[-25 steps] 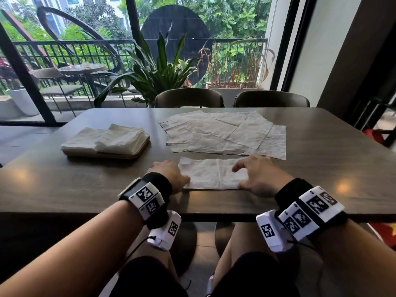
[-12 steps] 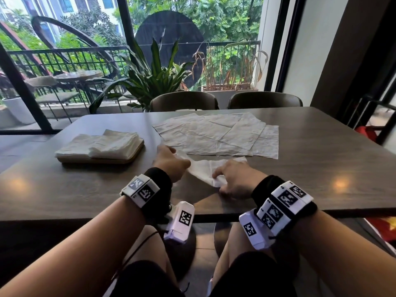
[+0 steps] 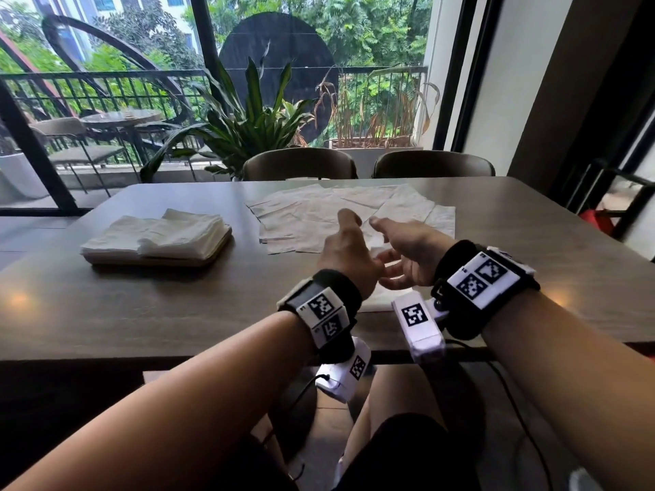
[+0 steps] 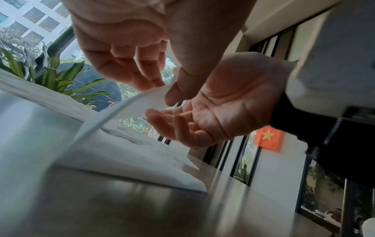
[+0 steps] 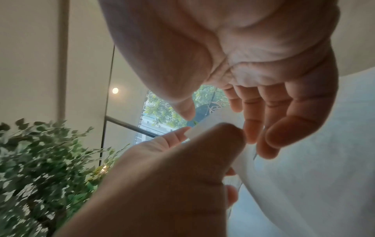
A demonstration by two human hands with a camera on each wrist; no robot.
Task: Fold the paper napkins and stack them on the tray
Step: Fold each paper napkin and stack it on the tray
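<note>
A white paper napkin [image 3: 379,297] lies on the dark table [image 3: 141,306] near the front edge, mostly hidden by my hands. My left hand [image 3: 349,242] pinches one raised edge of the napkin [image 4: 142,104] between thumb and fingers. My right hand [image 3: 400,249] is close beside it, palm turned inward. Its fingers [image 4: 172,126] are loose under that raised edge and grip nothing. At the left a flat tray [image 3: 198,262] carries a stack of folded napkins [image 3: 166,232]. Several unfolded napkins [image 3: 336,210] lie spread behind my hands.
Two chairs [image 3: 301,164] stand at the table's far side, with a potted plant [image 3: 248,125] and a window behind them. Bare table shows between the tray and my hands, and also to the right of the spread napkins.
Both hands were flat on the napkin's two ends. They have since risen and come together, and the left hand has lifted one edge of the napkin over toward the right hand.
</note>
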